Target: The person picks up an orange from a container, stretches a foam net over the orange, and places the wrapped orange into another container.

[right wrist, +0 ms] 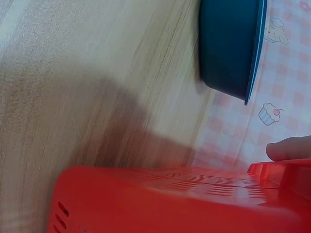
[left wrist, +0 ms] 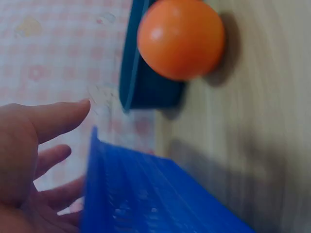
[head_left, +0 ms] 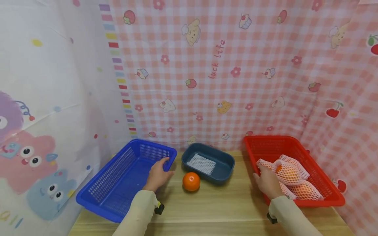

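My left hand (head_left: pixel 157 175) is over the right rim of a blue basket (head_left: pixel 118 183); in the left wrist view its thumb and fingers are spread apart, holding nothing. A bare orange (head_left: pixel 191 181) sits on the table to its right. My right hand (head_left: pixel 269 183) reaches over the left side of a red basket (head_left: pixel 320 170), touching or very close to fruit in white foam nets (head_left: pixel 287 173). Its thumb (right wrist: pixel 289 148) shows above the rim in the right wrist view, while the other fingertips are hidden. An orange shows through one net's opening.
Behind the bare orange stands a dark teal tray (head_left: pixel 227 164) with a flat white foam net (head_left: pixel 202 164) inside. The wooden table (head_left: pixel 218 209) lies between the two baskets. Patterned cloth (head_left: pixel 206 65) hangs close behind and at both sides.
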Action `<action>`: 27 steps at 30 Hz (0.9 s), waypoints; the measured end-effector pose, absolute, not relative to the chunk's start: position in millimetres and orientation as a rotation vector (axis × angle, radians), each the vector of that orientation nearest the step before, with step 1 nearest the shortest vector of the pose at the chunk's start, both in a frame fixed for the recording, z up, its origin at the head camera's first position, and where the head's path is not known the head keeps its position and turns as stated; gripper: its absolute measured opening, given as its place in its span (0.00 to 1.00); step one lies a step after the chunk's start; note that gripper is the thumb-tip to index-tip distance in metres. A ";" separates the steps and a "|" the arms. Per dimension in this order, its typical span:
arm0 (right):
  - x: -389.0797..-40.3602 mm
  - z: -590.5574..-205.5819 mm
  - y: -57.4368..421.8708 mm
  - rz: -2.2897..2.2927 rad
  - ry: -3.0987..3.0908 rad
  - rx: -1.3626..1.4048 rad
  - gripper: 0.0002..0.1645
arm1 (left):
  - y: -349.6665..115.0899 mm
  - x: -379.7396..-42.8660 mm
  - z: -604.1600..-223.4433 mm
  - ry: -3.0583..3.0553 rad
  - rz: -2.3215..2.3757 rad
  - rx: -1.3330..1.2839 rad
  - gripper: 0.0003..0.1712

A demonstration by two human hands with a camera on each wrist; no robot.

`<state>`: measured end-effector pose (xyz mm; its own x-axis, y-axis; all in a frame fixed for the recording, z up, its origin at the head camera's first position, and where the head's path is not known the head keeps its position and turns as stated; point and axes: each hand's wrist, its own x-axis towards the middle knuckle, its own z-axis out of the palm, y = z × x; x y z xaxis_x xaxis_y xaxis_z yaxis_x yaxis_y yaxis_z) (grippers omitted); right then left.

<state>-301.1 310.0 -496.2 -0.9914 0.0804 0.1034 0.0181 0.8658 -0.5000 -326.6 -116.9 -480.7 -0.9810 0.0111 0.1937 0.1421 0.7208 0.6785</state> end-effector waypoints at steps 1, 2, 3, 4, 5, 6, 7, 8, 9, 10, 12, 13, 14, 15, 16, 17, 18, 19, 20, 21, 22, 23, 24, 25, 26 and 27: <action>-301.7 -495.9 309.7 0.777 -2.923 -0.081 0.39 | -120.0 -326.1 -483.1 -2.759 -1.120 -0.121 0.35; -302.3 -494.9 309.4 0.779 -2.931 -0.085 0.40 | -122.6 -325.1 -484.6 -2.759 -1.136 -0.121 0.34; -303.0 -494.5 308.6 0.777 -2.933 -0.083 0.40 | -125.0 -324.6 -486.3 -2.758 -1.140 -0.124 0.33; -303.3 -493.6 308.1 0.776 -2.939 -0.083 0.40 | -126.9 -324.3 -487.5 -2.755 -1.134 -0.131 0.32; -303.5 -492.7 307.4 0.771 -2.941 -0.077 0.40 | -128.3 -324.0 -488.5 -2.751 -1.133 -0.134 0.30; -303.6 -492.2 306.5 0.760 -2.937 -0.071 0.39 | -129.4 -323.8 -489.0 -2.745 -1.130 -0.143 0.30; -303.7 -491.7 305.5 0.735 -2.919 -0.056 0.38 | -130.3 -323.7 -489.5 -2.743 -1.122 -0.152 0.29; -303.7 -491.5 304.4 0.702 -2.882 -0.023 0.37 | -130.9 -323.9 -490.3 -2.742 -1.117 -0.159 0.28; -303.7 -491.7 302.6 0.674 -2.827 0.011 0.36 | -131.3 -324.2 -491.2 -2.743 -1.110 -0.165 0.28; -303.9 -491.8 300.0 0.650 -2.765 0.048 0.34 | -131.3 -324.3 -491.6 -2.746 -1.112 -0.164 0.28; -305.7 -491.7 292.0 0.615 -2.630 0.134 0.30 | -131.1 -325.0 -492.8 -2.751 -1.121 -0.171 0.28; -307.4 -492.0 286.7 0.614 -2.576 0.176 0.29 | -130.6 -325.4 -493.4 -2.753 -1.122 -0.176 0.27; -309.3 -491.9 280.2 0.627 -2.541 0.217 0.28 | -130.1 -325.9 -493.7 -2.752 -1.124 -0.178 0.27; -311.9 -492.0 272.3 0.657 -2.524 0.245 0.28 | -129.7 -326.5 -493.9 -2.747 -1.124 -0.185 0.27; -315.0 -492.2 263.7 0.690 -2.526 0.267 0.28 | -129.3 -327.3 -494.2 -2.743 -1.121 -0.191 0.27; -318.7 -493.1 254.4 0.722 -2.538 0.284 0.29 | -129.2 -327.7 -494.6 -2.738 -1.118 -0.198 0.27; -323.0 -494.4 244.9 0.759 -2.562 0.296 0.29 | -129.2 -328.2 -495.0 -2.736 -1.113 -0.200 0.27; -327.5 -496.0 235.1 0.793 -2.594 0.309 0.30 | -129.5 -328.3 -495.6 -2.735 -1.107 -0.198 0.27; -332.5 -498.1 225.6 0.820 -2.625 0.324 0.30 | -129.9 -328.3 -496.0 -2.734 -1.104 -0.194 0.27; -338.2 -501.2 216.4 0.836 -2.656 0.336 0.31 | -130.4 -328.1 -496.6 -2.731 -1.100 -0.191 0.26; -343.9 -503.9 207.9 0.847 -2.690 0.347 0.31 | -131.0 -327.7 -497.2 -2.731 -1.098 -0.184 0.26; -349.4 -506.4 200.2 0.857 -2.723 0.361 0.32 | -131.6 -327.1 -497.2 -2.730 -1.098 -0.179 0.26; -354.8 -508.9 193.2 0.860 -2.759 0.371 0.32 | -132.0 -326.7 -497.4 -2.729 -1.098 -0.175 0.26; -359.8 -511.2 187.1 0.851 -2.795 0.375 0.32 | -132.2 -326.3 -497.3 -2.725 -1.097 -0.176 0.26; -364.5 -513.8 181.9 0.823 -2.833 0.372 0.33 | -132.2 -326.2 -497.1 -2.722 -1.097 -0.182 0.26; -368.5 -516.0 177.8 0.791 -2.881 0.366 0.33 | -132.1 -325.9 -497.1 -2.720 -1.098 -0.186 0.26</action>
